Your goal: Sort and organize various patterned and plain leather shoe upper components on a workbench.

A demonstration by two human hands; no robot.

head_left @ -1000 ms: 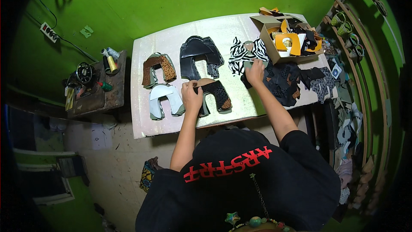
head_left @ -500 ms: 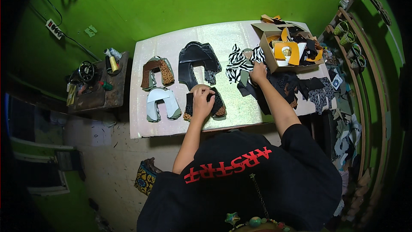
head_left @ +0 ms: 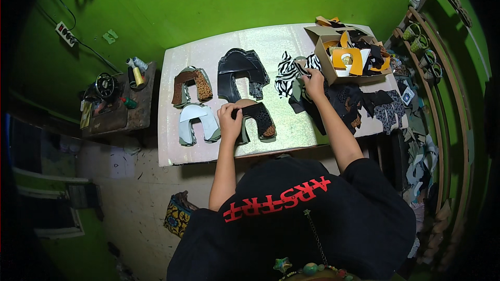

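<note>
My left hand [head_left: 229, 120] is closed at the left side of a stack of U-shaped cut pieces [head_left: 262, 118], dark and leopard-patterned on top. What its curled fingers hold, if anything, is hidden. My right hand [head_left: 314, 84] pinches a small dark cut piece [head_left: 300, 67] above zebra-striped pieces [head_left: 285, 75]. Black U-shaped pieces [head_left: 241, 66] are piled just beyond my left hand. Further left lie a brown and leopard-patterned stack [head_left: 203, 84] and a white stack [head_left: 195, 113].
An open cardboard box [head_left: 344, 77] full of orange, black and white scraps stands at the far right of the pale table [head_left: 172, 151]. Dark scraps [head_left: 385, 104] spread beside my right forearm. A sewing machine [head_left: 105, 87] and thread spools [head_left: 136, 75] stand left; a wooden rack [head_left: 442, 104] stands right.
My left hand has slid left off the top of the near stack to its left side. My right hand has risen slightly, with a dark piece now showing in its fingers.
</note>
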